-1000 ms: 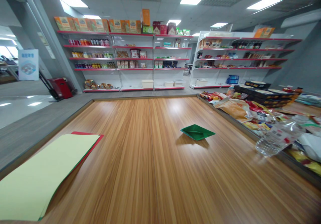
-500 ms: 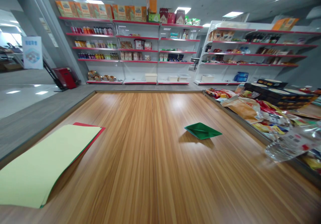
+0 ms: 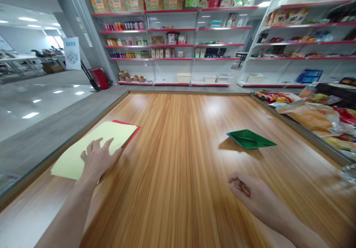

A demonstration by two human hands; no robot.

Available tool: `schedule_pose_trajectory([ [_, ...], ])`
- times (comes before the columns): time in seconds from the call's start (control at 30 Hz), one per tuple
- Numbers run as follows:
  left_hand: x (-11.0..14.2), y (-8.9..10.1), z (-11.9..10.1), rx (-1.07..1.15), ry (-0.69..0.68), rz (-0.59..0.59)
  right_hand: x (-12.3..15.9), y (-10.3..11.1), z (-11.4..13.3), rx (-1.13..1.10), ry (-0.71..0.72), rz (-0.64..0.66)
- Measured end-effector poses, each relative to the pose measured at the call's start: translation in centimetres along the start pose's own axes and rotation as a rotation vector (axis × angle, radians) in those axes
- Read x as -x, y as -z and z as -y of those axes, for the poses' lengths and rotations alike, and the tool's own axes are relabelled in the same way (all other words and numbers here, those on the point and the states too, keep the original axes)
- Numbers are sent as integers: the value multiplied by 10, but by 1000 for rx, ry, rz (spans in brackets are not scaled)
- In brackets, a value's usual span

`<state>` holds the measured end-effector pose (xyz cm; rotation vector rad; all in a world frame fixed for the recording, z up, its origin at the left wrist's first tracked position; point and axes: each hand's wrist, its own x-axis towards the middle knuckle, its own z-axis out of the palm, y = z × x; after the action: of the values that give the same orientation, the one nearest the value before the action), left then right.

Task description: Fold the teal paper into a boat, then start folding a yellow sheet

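A stack of coloured paper sheets (image 3: 72, 158) lies on the left side of the wooden table, pale yellow on top with green and red edges showing at its right. Over the stack is my left hand (image 3: 98, 159), its fingers spread and the thumb toward the right edge; whether it touches the paper I cannot tell. On the right, a green folded paper boat (image 3: 251, 139) rests on the tabletop. Nearer to me than the boat, my right hand (image 3: 249, 193) hovers with its fingers curled into a loose fist, and nothing shows in it.
Packaged snacks (image 3: 311, 116) lie along the table's right side, with a clear plastic bottle (image 3: 349, 174) partly in view. A raised dark rim (image 3: 189, 92) edges the table. Stocked shelves (image 3: 172, 48) stand beyond it.
Both hands have come into view, the left over the paper stack and the right below the paper boat. The camera has turned left, so the scene sits farther right.
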<state>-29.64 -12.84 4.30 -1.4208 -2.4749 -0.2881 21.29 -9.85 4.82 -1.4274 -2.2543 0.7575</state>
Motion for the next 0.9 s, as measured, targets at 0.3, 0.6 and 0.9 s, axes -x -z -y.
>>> schedule_pose_trajectory([
  [0.3,-11,-38,31,34,82,196,-22,-34,-10,-79,33,115],
  [0.6,-11,-36,31,-16,94,255,-24,-24,-20,-26,11,106],
  [0.9,-17,-36,39,-3,84,324,-26,-23,-20,-1,4,121],
])
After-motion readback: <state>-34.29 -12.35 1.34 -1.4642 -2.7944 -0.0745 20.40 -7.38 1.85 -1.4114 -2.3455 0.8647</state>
